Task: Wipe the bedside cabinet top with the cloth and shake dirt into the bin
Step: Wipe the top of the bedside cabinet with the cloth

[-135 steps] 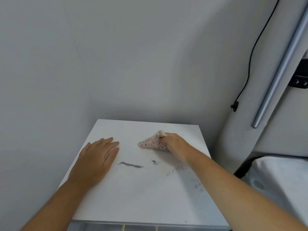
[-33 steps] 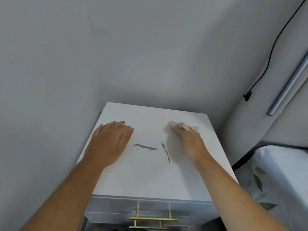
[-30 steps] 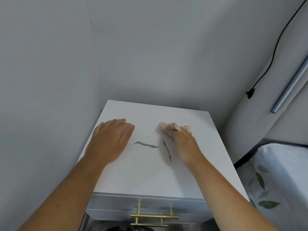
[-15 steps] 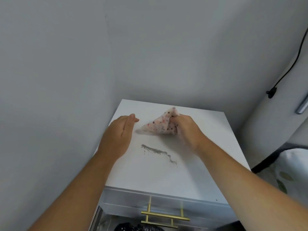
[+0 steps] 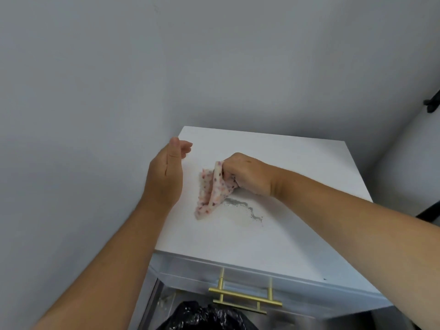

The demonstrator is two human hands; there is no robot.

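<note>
The white bedside cabinet top (image 5: 297,167) fills the middle of the head view. My right hand (image 5: 247,173) is shut on a pink spotted cloth (image 5: 212,191), whose loose end drags on the top. A curved line of grey dirt (image 5: 245,207) lies just right of the cloth's lower end. My left hand (image 5: 166,177) stands on its edge at the cabinet's left side, fingers together and slightly curled, holding nothing. A black bin bag (image 5: 204,316) shows at the bottom, below the cabinet front.
A grey wall closes the left and back. A gold drawer handle (image 5: 245,298) sticks out of the cabinet front, above the bin bag. A black cable clip (image 5: 432,103) hangs on the wall at far right.
My right hand has dragged the cloth toward me and left, gathering the dirt into one curved line. My left hand rose from flat onto its edge. The view tilted down, showing the bin bag.
</note>
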